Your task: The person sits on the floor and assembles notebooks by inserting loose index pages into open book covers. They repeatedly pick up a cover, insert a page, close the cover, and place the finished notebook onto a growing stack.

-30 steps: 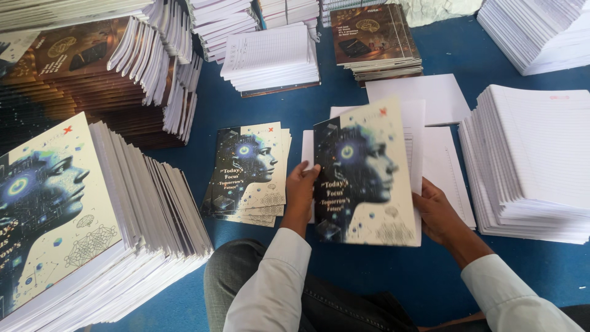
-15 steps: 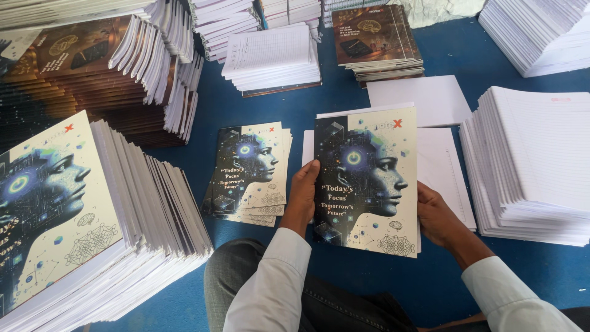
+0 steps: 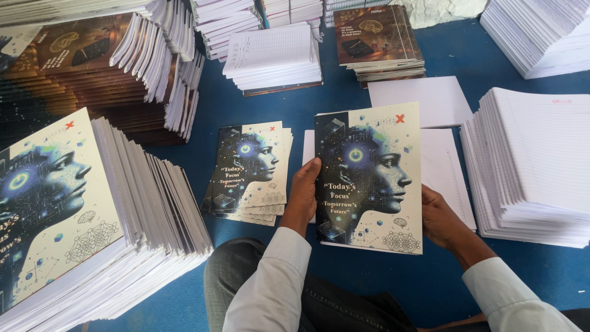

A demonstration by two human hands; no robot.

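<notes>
On the blue floor (image 3: 344, 110) in front of your knees, you are sitting among paper stacks: the biggest, a tall leaning stack of finished notebooks with cream covers showing a blue digital face in profile (image 3: 74, 215), is filling your left side, and a thick pile of white ruled page blocks (image 3: 528, 160) is lying to your right. Behind them, dark brown-covered notebooks (image 3: 104, 74) are piling up at far left, a second brown-covered stack (image 3: 376, 38) is sitting at the top centre, and more white blocks (image 3: 273, 58) are lying beside it. A small fanned pile of loose cream-and-blue covers (image 3: 249, 172) is resting just left of your hands. You are holding one such cream-and-blue cover sheet (image 3: 369, 178) over a white page block (image 3: 445, 166), your left hand (image 3: 304, 193) curling its fingers around the left edge and your right hand (image 3: 439, 215) gripping the lower right edge.
</notes>
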